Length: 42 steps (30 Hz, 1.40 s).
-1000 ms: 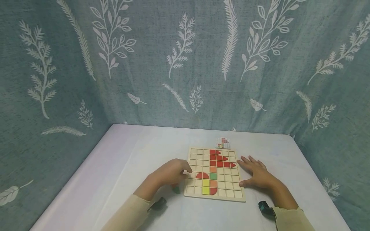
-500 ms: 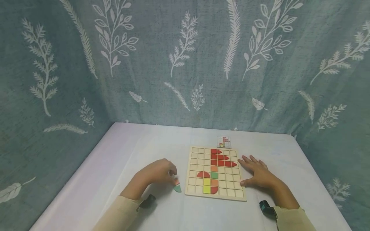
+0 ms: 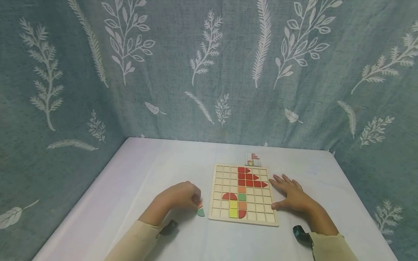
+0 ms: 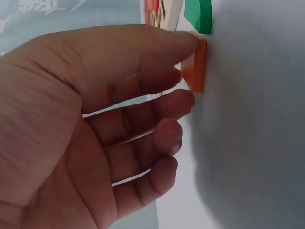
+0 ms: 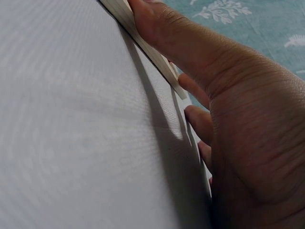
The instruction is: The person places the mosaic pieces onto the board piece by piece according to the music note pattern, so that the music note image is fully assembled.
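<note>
My left hand is low over the table to the left of the wooden grid board. In the left wrist view its thumb and index finger pinch a small orange tile, while the other fingers curl loosely beside it. A green rounded tile lies against the orange one. My right hand rests with fingers spread at the board's right edge, its thumb touching the side. On the board, red tiles form stepped rows above orange, green, yellow and more red tiles.
A small pattern card lies just behind the board, printed with a similar coloured figure. The white table is bounded by a leaf-patterned teal curtain at the back and sides.
My left hand has drawn back leftward from the board's left edge to the loose tiles, and its fingers have closed on the orange one. The right hand stays at the board.
</note>
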Motion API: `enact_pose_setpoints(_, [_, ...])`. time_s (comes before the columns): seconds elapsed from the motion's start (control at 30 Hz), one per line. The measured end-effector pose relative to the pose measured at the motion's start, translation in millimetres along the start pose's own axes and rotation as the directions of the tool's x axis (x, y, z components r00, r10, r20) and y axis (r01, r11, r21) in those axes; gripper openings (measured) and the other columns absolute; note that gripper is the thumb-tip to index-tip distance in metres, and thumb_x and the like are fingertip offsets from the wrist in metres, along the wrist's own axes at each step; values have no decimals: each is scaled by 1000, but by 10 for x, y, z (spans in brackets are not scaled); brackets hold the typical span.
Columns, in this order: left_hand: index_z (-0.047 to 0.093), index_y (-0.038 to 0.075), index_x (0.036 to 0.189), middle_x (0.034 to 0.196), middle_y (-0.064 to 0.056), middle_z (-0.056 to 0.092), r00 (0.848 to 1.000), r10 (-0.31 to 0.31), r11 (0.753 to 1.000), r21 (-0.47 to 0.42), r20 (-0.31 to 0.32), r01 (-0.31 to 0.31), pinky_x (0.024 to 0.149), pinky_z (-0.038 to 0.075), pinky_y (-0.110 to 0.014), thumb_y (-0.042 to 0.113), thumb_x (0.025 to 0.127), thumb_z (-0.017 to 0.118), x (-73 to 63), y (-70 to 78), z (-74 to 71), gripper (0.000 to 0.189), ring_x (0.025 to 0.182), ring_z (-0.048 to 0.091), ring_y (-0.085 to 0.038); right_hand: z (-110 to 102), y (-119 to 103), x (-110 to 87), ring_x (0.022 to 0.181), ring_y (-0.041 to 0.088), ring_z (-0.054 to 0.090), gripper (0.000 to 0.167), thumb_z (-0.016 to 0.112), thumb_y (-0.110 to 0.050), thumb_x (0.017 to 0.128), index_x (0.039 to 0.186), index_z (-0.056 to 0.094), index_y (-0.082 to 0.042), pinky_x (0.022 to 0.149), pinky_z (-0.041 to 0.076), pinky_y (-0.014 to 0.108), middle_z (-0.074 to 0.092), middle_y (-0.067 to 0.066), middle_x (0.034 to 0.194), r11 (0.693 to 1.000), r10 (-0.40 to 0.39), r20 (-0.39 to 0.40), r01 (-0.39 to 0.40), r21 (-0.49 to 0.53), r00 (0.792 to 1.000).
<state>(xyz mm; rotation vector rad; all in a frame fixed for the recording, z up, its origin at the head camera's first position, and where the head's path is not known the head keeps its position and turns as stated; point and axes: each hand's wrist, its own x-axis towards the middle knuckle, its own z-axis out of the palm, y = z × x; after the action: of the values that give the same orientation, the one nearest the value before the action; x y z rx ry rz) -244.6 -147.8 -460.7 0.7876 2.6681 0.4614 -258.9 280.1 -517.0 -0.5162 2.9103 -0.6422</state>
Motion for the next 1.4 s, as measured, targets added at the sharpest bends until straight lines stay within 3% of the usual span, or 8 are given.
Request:
enact_pose_setpoints(0.13, [67,20,74,65,10,55,999,-38,999,20,0,38,57,44,-29,13,79,75,34,27,0,11,59,47,-10,-13,-6,4,143,44,8,111,74,-73,60,148,42,-12,109,0,62,27,17,156,1000,-9,-3,9,1,1000])
enact_pose_setpoints(0.23, [72,18,85,75,11,61,997,-73,997,33,-6,73,65,48,-31,14,81,75,57,47,-7,6,66,51,-10,-28,-8,-1,143,44,8,111,74,-73,60,148,42,-12,109,0,62,27,16,156,1000,-11,-3,10,-1,1000])
enact_pose_setpoints(0.33, [74,17,94,84,11,64,995,-95,995,32,-7,95,74,50,-34,15,81,76,69,66,-14,13,73,55,-10,-42,-17,-12,143,45,8,111,74,-72,60,148,43,-12,109,1,63,27,17,156,1000,-15,-1,15,13,1000])
enact_pose_setpoints(0.6, [76,17,92,86,11,67,999,-50,996,71,-13,51,78,52,-34,16,80,77,103,72,-20,12,76,57,-7,-33,3,-18,143,44,8,110,75,-71,60,147,43,-12,109,1,62,27,16,156,999,-21,-2,21,27,1000])
enact_pose_setpoints(0.8, [75,21,90,75,15,61,999,-51,997,59,-10,52,69,50,-31,22,80,79,138,109,1,10,70,55,-9,-15,-2,-27,143,45,8,109,76,-69,61,147,43,-11,109,1,63,27,17,155,999,-21,12,21,41,1000])
enact_pose_setpoints(0.97, [73,24,86,71,14,58,1000,-19,999,49,-18,20,64,47,-28,23,80,78,183,185,23,8,68,54,-10,10,-13,-37,143,44,8,109,76,-70,60,147,44,-11,109,0,62,28,16,156,999,-11,20,10,44,1000])
enact_pose_setpoints(1.23, [70,23,79,69,14,56,995,100,992,79,-24,-98,62,45,-27,22,81,77,284,339,46,7,65,51,-8,-18,-24,-34,144,43,8,110,75,-71,61,148,42,-12,110,1,62,28,16,156,999,-5,22,4,33,1000])
enact_pose_setpoints(1.4, [74,21,83,70,14,56,993,114,989,97,-18,-112,61,45,-26,24,83,75,363,453,61,3,64,49,-8,-69,-19,-8,143,43,9,110,75,-71,61,148,42,-12,110,1,62,27,16,156,1000,-6,8,6,24,1000])
